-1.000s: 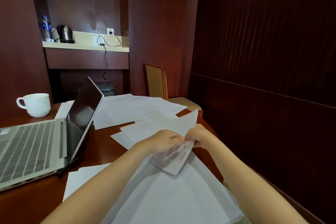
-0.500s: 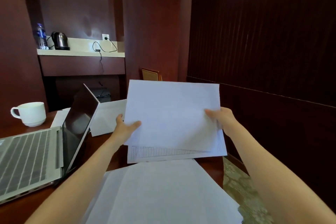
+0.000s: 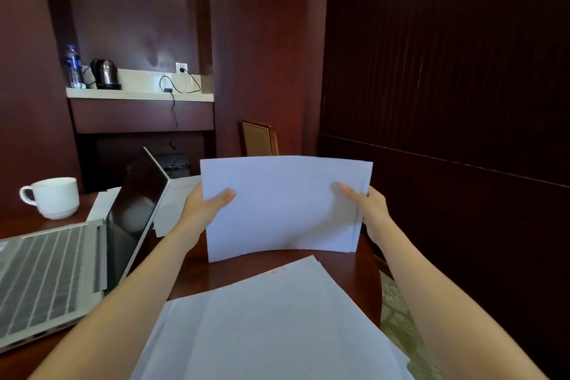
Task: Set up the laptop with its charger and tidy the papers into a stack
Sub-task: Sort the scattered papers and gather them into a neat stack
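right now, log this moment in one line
left hand: grips paper sheaf, left edge | right hand: grips right edge | paper sheaf: upright over table | laptop: open

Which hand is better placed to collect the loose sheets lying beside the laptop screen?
Left, probably. The left hand grips the held sheets right beside those loose sheets; the right hand holds the far edge.

One laptop [image 3: 46, 281], one cup [image 3: 55, 197], one kettle [image 3: 106, 74], one bottle [image 3: 73, 66].
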{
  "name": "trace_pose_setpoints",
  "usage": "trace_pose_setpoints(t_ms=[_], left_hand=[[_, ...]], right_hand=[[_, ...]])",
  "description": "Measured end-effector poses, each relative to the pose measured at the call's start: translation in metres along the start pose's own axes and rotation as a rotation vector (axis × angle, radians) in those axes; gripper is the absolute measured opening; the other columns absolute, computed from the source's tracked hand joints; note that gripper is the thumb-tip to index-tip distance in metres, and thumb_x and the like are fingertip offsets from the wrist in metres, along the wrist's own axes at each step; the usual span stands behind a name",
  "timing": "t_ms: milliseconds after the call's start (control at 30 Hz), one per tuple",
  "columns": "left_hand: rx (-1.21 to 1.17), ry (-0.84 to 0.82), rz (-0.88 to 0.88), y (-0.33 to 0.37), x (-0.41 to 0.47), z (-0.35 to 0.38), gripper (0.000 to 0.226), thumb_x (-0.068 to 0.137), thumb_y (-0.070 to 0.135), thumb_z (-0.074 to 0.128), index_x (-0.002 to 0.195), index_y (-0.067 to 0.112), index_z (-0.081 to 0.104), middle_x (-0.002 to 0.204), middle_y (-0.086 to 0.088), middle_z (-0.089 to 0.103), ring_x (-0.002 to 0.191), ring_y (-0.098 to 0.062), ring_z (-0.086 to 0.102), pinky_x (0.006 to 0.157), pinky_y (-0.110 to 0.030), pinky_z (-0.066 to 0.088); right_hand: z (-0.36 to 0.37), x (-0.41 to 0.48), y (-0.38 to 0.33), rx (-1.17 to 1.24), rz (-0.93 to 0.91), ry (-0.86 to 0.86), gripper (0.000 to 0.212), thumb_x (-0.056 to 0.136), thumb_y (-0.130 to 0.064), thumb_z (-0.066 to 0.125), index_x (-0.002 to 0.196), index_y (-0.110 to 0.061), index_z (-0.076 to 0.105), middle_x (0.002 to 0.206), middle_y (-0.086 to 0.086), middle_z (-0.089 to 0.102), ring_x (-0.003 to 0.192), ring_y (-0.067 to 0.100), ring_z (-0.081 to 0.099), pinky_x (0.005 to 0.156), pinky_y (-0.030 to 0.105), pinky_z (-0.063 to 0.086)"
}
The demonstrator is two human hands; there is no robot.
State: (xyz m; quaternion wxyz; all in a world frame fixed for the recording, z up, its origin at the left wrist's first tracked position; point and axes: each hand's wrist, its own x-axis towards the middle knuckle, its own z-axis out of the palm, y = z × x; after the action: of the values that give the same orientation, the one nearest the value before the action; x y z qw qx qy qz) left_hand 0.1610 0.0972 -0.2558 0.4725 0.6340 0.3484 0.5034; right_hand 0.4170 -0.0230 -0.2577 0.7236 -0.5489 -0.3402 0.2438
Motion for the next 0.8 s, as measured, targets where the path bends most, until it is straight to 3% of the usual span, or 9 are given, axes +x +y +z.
trace_pose_setpoints(t_ms=[167, 367, 533, 600, 700, 800], left_hand=[[-0.061, 0.005, -0.056, -0.009, 0.004, 0.007, 0.045, 0.084, 0.02, 0.067, 0.125, 0.017, 0.049, 0.115, 0.001, 0.057, 0.105, -0.018, 0.055, 0.087, -0.033, 0.045], [-0.035, 0.04, -0.051, -0.012, 0.012, 0.012, 0.055, 0.082, 0.019, 0.07, 0.131, 0.013, 0.044, 0.122, -0.001, 0.056, 0.105, -0.018, 0.055, 0.08, -0.031, 0.045], [-0.016, 0.181, -0.029, -0.008, 0.011, 0.014, 0.06, 0.083, 0.014, 0.069, 0.131, 0.009, 0.035, 0.116, -0.002, 0.05, 0.106, -0.019, 0.051, 0.085, -0.032, 0.044], [0.064, 0.246, 0.015, -0.006, 0.013, 0.013, 0.063, 0.083, 0.01, 0.067, 0.134, 0.009, 0.029, 0.126, -0.008, 0.049, 0.113, -0.025, 0.052, 0.087, -0.034, 0.045], [0.281, 0.285, 0.019, 0.0, 0.012, 0.015, 0.078, 0.084, 0.007, 0.064, 0.146, 0.01, 0.015, 0.143, -0.017, 0.031, 0.123, -0.034, 0.044, 0.096, -0.042, 0.041], [0.505, 0.312, 0.135, 0.006, 0.005, 0.021, 0.084, 0.084, 0.007, 0.066, 0.148, 0.012, 0.012, 0.146, -0.018, 0.025, 0.128, -0.033, 0.037, 0.104, -0.042, 0.034]], right_hand=[[0.007, 0.001, 0.007, -0.011, 0.05, -0.075, 0.02, 0.085, -0.014, 0.067, 0.104, -0.014, 0.061, 0.096, 0.001, 0.066, 0.075, 0.012, 0.064, 0.053, 0.018, 0.052], [0.011, 0.005, 0.015, -0.091, 0.081, -0.059, 0.038, 0.089, -0.014, 0.063, 0.124, -0.003, 0.055, 0.111, 0.009, 0.063, 0.077, 0.014, 0.062, 0.05, 0.016, 0.049], [0.014, 0.006, 0.016, -0.113, 0.024, 0.033, 0.029, 0.092, -0.011, 0.058, 0.119, -0.001, 0.058, 0.112, 0.014, 0.063, 0.093, 0.029, 0.061, 0.07, 0.033, 0.051], [0.016, 0.007, 0.008, -0.114, -0.007, 0.097, 0.024, 0.093, -0.012, 0.055, 0.115, -0.004, 0.061, 0.106, 0.012, 0.063, 0.094, 0.03, 0.061, 0.078, 0.036, 0.05], [0.018, 0.01, -0.003, -0.12, -0.049, 0.139, 0.027, 0.094, -0.012, 0.055, 0.119, -0.005, 0.06, 0.105, 0.009, 0.062, 0.093, 0.026, 0.06, 0.08, 0.036, 0.049], [0.015, 0.014, -0.011, -0.121, -0.03, 0.14, 0.028, 0.094, -0.01, 0.054, 0.121, -0.002, 0.059, 0.112, 0.012, 0.062, 0.092, 0.025, 0.059, 0.085, 0.039, 0.05]])
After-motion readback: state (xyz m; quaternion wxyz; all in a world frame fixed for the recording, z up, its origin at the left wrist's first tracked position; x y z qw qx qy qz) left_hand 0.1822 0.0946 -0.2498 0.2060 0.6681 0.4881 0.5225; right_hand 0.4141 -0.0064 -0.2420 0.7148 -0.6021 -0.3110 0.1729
